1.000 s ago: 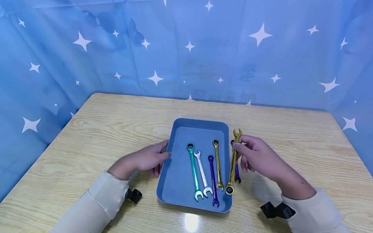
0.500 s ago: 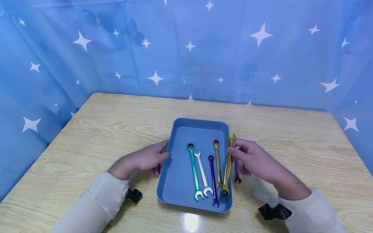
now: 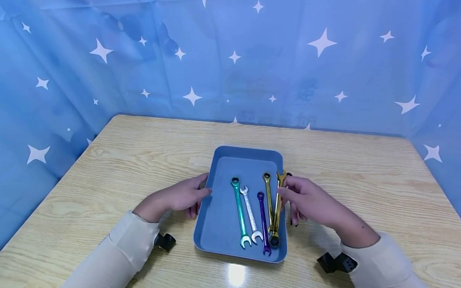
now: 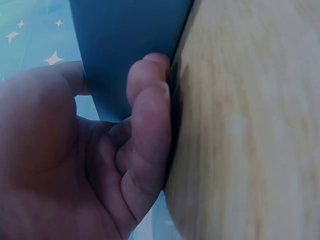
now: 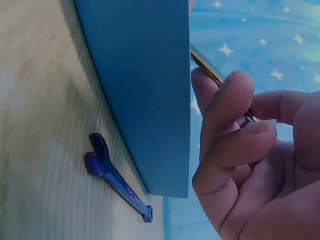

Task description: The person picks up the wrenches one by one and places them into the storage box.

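Observation:
My right hand (image 3: 312, 201) pinches a gold combination wrench (image 3: 276, 221) between thumb and fingers, over the right side of the blue tray (image 3: 218, 232). The wrench's ring end points toward me and overlaps another gold wrench (image 3: 267, 191) lying in the tray. At the tray's left wall, my left hand (image 3: 180, 196) grips the rim, thumb over the edge and fingers against the outside. Also inside lie a green wrench (image 3: 239, 207), a silver wrench (image 3: 250, 212) and a purple wrench (image 3: 263, 220).
A second purple wrench (image 5: 120, 187) lies on the wooden table (image 3: 153, 152) just outside the tray's right wall, mostly hidden under my right hand in the head view. A blue cloth with white stars (image 3: 235, 73) hangs behind the table.
My right hand has carried the gold wrench left and slightly toward me, from above the tray's right rim to inside it. My left hand and the tray have stayed put.

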{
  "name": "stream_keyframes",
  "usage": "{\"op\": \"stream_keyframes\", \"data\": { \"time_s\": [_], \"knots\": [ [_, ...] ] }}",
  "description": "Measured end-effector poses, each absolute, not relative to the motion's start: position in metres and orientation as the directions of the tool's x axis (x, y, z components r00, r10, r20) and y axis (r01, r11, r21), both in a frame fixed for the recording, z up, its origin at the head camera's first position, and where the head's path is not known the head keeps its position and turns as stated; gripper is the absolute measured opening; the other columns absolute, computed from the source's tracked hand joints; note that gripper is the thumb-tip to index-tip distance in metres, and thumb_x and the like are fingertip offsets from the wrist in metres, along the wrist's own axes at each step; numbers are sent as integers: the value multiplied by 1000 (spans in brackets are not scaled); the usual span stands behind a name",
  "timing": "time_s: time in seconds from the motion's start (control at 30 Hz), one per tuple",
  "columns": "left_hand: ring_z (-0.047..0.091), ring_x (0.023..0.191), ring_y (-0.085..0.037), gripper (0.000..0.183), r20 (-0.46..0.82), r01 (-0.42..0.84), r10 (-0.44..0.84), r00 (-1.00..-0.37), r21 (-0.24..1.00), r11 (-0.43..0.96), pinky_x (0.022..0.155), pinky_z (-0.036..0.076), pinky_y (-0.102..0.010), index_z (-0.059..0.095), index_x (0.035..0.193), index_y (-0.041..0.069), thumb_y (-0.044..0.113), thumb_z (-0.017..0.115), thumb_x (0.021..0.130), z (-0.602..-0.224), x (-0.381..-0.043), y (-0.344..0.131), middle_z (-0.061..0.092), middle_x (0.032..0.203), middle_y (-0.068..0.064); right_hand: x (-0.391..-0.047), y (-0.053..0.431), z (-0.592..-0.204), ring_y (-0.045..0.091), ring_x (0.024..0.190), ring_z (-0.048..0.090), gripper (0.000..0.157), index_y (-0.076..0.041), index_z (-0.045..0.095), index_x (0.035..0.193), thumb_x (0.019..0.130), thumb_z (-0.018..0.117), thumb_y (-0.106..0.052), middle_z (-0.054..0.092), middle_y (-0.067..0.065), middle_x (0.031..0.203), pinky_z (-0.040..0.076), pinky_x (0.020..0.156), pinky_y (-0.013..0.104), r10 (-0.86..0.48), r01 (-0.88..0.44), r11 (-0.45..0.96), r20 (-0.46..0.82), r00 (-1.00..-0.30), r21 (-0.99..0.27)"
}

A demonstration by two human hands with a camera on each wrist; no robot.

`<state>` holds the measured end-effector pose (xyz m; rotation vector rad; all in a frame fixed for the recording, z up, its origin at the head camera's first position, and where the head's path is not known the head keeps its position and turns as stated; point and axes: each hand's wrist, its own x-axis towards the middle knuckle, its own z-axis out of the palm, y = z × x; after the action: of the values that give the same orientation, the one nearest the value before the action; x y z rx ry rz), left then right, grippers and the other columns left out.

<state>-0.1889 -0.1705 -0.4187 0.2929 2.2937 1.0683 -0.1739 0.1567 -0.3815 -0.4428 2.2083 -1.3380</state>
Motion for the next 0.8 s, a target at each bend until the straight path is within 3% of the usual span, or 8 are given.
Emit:
{"op": "stream_keyframes", "data": {
  "time_s": [0.3, 0.8],
  "knots": [
    [61, 47, -27, 58, -419, -47, 424, -803, 754, 655, 48, 53, -39, 12, 148, 27, 32, 40, 97, -419, -189, -170, 61, 59, -15, -174, 156, -384, 34, 50, 60, 37, 0, 47, 88, 97, 43, -36, 64, 13, 86, 45, 40, 41, -542, -16, 459, -266, -797, -888],
    [61, 47, -27, 59, -425, -44, 419, -802, 742, 669, 48, 54, -40, 10, 149, 26, 33, 38, 97, -421, -190, -170, 61, 59, -15, -173, 149, -392, 35, 44, 55, 26, -1, 41, 88, 92, 55, -22, 58, 10, 67, 38, 36, 27, -566, -33, 449, -256, -784, -893]
  ]
}}
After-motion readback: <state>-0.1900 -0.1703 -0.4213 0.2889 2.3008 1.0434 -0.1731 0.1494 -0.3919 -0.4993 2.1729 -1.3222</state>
